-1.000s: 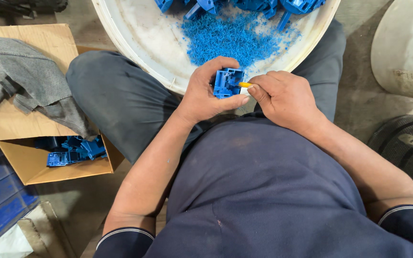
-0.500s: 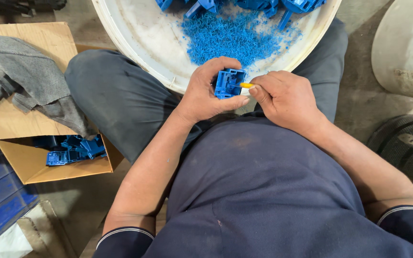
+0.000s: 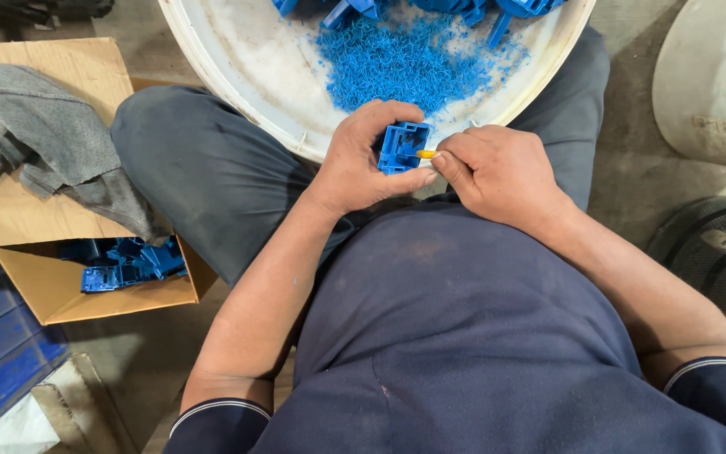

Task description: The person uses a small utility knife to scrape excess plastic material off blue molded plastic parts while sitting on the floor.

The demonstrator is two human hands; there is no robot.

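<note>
Head view: one blue plastic part [image 3: 402, 146], one yellow tool [image 3: 427, 155], two hands.

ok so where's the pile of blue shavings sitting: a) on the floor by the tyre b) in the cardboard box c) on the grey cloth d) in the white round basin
d: the blue shavings lie heaped inside the white round basin, just beyond the left hand holding a blue plastic part, with the right hand at its edge.

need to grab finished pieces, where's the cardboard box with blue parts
In the head view, the cardboard box sits on the floor at lower left, beside the person's left knee, under a grey cloth.
</note>
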